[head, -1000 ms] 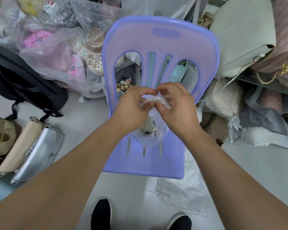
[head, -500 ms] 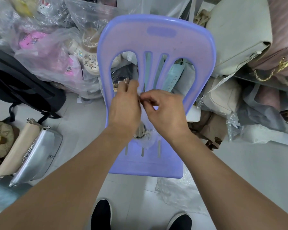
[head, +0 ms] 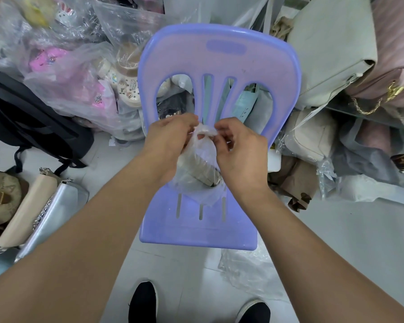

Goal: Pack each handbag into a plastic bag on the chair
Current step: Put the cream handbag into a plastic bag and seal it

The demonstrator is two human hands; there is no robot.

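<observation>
A clear plastic bag (head: 202, 159) rests on the seat of the purple plastic chair (head: 196, 229). Inside it lies a small beige handbag (head: 204, 174), partly hidden by my hands. My left hand (head: 170, 145) pinches the bag's twisted top from the left. My right hand (head: 239, 150) pinches the same gathered top from the right. Both hands meet above the seat, in front of the chair's slotted back.
A cream handbag (head: 26, 208) and a silver handbag (head: 54, 215) lie on the floor at left, beside a brown bag (head: 0, 197) and a black backpack (head: 28, 120). More handbags (head: 331, 50) pile at right. Loose plastic bags (head: 247, 269) lie under the chair's front. My shoes (head: 142, 301) stand below.
My hands have drawn slightly apart and risen, so the twisted bag top shows between them. The bagged handbag is more visible beneath my hands than half a second ago.
</observation>
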